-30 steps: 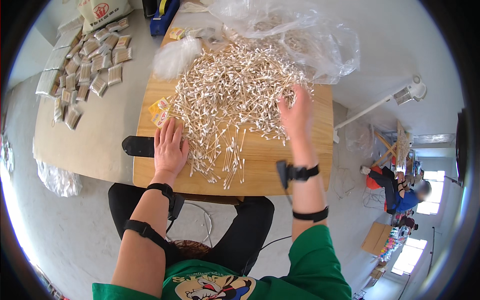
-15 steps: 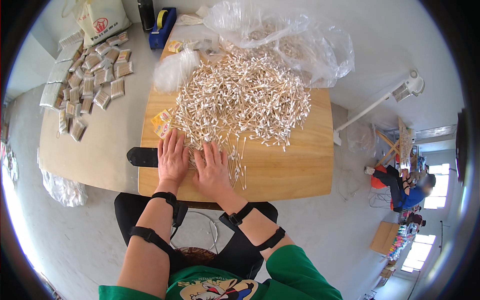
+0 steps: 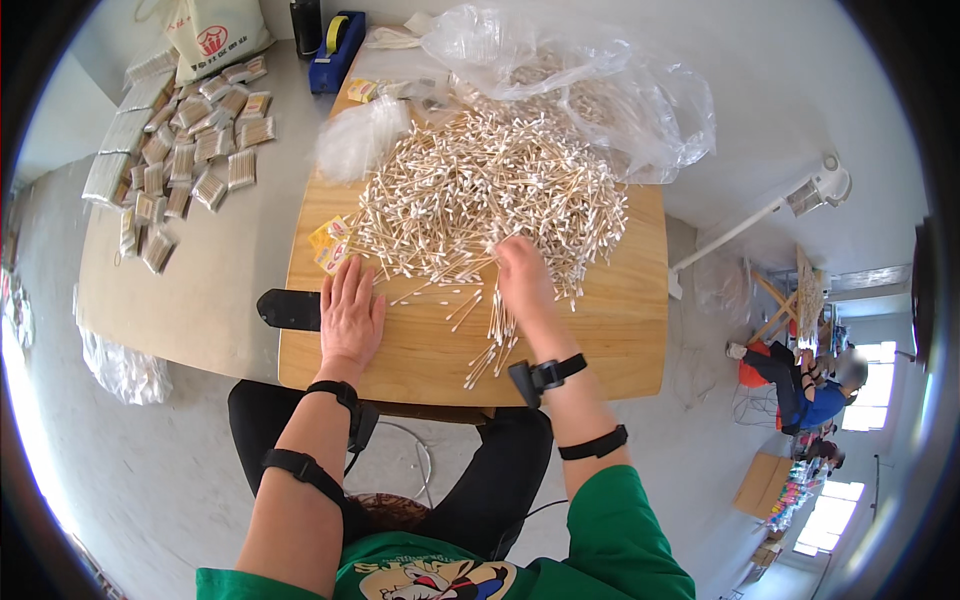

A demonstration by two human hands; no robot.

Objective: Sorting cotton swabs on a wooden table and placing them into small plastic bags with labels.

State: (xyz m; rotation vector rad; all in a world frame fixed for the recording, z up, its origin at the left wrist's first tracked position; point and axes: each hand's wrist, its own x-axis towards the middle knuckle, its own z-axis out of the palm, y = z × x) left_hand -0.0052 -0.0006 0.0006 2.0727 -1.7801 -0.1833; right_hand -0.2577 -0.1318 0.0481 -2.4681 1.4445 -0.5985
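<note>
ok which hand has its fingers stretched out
The left hand, palm down beside the black flat piece; the right hand has bent fingers at the cotton swabs.

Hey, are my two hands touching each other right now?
No, bare wooden tabletop shows between the left hand and the right hand, which is at the near edge of the cotton swab pile.

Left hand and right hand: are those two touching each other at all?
Apart. The head view shows it: bare wooden tabletop and a few cotton swabs lie between the left hand and right hand.
</note>
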